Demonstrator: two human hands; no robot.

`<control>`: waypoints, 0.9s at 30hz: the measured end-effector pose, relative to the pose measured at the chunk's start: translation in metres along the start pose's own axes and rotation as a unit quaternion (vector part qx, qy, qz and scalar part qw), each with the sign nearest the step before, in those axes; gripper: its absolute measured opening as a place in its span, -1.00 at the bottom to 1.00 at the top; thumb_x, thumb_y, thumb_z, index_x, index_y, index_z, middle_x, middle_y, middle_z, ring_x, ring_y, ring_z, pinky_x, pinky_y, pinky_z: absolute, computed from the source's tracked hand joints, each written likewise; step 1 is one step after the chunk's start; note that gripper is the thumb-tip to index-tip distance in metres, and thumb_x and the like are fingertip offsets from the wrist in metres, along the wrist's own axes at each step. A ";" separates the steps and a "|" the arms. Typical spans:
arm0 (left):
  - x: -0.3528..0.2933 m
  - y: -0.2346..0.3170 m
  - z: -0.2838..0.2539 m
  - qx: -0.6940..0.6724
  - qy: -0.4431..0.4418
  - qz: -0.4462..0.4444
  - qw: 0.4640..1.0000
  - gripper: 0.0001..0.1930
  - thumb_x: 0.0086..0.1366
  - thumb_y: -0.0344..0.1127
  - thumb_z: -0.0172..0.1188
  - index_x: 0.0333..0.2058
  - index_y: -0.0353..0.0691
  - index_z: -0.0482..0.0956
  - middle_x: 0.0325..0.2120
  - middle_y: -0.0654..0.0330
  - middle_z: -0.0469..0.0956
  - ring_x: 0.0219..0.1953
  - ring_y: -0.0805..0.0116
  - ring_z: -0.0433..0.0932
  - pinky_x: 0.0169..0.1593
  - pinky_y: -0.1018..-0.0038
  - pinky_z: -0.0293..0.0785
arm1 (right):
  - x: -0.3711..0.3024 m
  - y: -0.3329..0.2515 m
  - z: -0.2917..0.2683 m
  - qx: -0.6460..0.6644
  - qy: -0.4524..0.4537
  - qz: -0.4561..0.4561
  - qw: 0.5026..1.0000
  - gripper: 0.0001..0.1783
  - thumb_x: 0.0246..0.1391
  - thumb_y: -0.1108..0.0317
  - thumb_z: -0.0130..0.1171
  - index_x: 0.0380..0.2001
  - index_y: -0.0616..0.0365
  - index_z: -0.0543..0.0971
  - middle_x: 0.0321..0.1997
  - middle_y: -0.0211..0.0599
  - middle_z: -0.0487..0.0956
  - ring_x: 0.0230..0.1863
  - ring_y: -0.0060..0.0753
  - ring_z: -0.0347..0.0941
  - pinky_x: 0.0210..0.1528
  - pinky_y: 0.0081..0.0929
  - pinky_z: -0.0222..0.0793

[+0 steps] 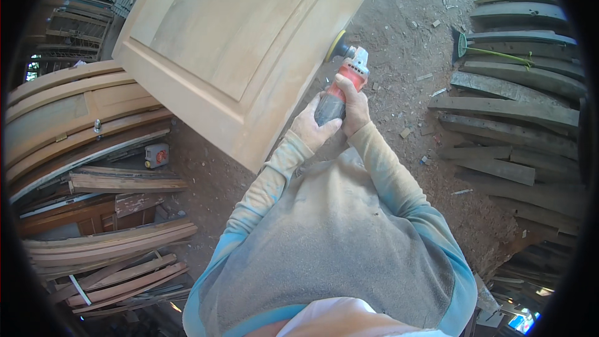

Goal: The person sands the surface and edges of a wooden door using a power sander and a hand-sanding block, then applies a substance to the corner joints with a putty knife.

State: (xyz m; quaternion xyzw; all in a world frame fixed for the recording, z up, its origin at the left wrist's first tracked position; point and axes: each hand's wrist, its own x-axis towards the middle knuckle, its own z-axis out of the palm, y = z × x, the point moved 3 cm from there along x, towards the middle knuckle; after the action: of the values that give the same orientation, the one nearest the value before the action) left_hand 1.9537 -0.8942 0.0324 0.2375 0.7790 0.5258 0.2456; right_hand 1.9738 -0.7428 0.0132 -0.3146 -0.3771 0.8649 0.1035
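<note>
door panel (212, 43) ahead, left | sander (354, 75) at its right edge | stacked wood (128, 182) far left | planks (508, 112) right

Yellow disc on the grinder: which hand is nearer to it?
Right. The right hand grips around the red middle of the grinder, closer behind the yellow disc; the left hand holds the dark rear body, farther back.

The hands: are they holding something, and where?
Yes, a power sander: left grip on its dark rear body, right grip along its right side, thumb on the red middle.
</note>
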 end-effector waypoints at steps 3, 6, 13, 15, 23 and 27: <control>0.069 0.017 0.015 -0.013 0.001 0.014 1.000 -0.11 0.23 -0.15 0.42 0.40 -0.49 0.21 0.22 -0.14 0.49 0.28 0.17 0.48 0.33 0.31 0.38 | 0.049 -0.048 -0.006 0.014 -0.007 -0.007 1.000 -0.41 0.05 0.10 0.48 0.01 0.27 0.52 -0.20 -0.24 0.61 -0.25 -0.33 0.62 -0.13 -0.32 0.59; 0.135 0.034 0.033 -0.012 0.004 0.015 1.000 -0.12 0.22 -0.15 0.44 0.39 -0.47 0.24 0.20 -0.13 0.52 0.25 0.19 0.51 0.31 0.32 0.41 | 0.102 -0.089 -0.018 0.036 -0.011 -0.001 0.999 -0.36 0.04 0.12 0.49 0.04 0.31 0.49 -0.20 -0.20 0.61 -0.26 -0.27 0.64 -0.14 -0.28 0.62; 0.260 0.068 0.064 0.017 0.010 0.021 1.000 -0.15 0.21 -0.11 0.44 0.35 -0.45 0.31 0.15 -0.13 0.56 0.20 0.15 0.56 0.26 0.31 0.46 | 0.204 -0.167 -0.038 0.030 -0.014 -0.019 0.999 -0.34 0.06 0.13 0.47 0.07 0.35 0.46 -0.17 -0.15 0.61 -0.24 -0.23 0.65 -0.12 -0.26 0.65; 0.281 0.085 0.069 0.022 0.013 0.016 1.000 -0.15 0.21 -0.10 0.44 0.35 -0.45 0.31 0.13 -0.12 0.58 0.18 0.14 0.58 0.24 0.30 0.47 | 0.219 -0.187 -0.039 0.029 -0.015 -0.026 0.999 -0.32 0.06 0.13 0.47 0.08 0.37 0.45 -0.14 -0.13 0.61 -0.23 -0.22 0.65 -0.11 -0.26 0.66; 0.187 0.070 0.043 -0.016 -0.029 -0.011 0.999 -0.17 0.28 -0.17 0.37 0.39 -0.44 0.22 0.23 -0.13 0.48 0.31 0.14 0.45 0.36 0.32 0.34 | 0.141 -0.137 -0.025 -0.008 0.007 0.016 1.000 -0.41 0.10 0.13 0.43 0.06 0.28 0.52 -0.13 -0.24 0.60 -0.21 -0.38 0.60 -0.13 -0.36 0.56; 0.117 0.051 0.024 -0.001 -0.031 -0.005 1.000 -0.12 0.26 -0.16 0.39 0.41 -0.47 0.18 0.27 -0.16 0.44 0.34 0.11 0.43 0.38 0.30 0.31 | 0.088 -0.088 -0.016 0.014 -0.009 0.015 1.000 -0.49 0.13 0.14 0.42 0.05 0.18 0.54 -0.16 -0.31 0.58 -0.19 -0.43 0.57 -0.10 -0.35 0.53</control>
State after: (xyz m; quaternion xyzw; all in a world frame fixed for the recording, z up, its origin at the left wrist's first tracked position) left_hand 1.8848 -0.7866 0.0565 0.2494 0.7716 0.5178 0.2725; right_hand 1.9105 -0.6355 0.0273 -0.3111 -0.3609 0.8744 0.0918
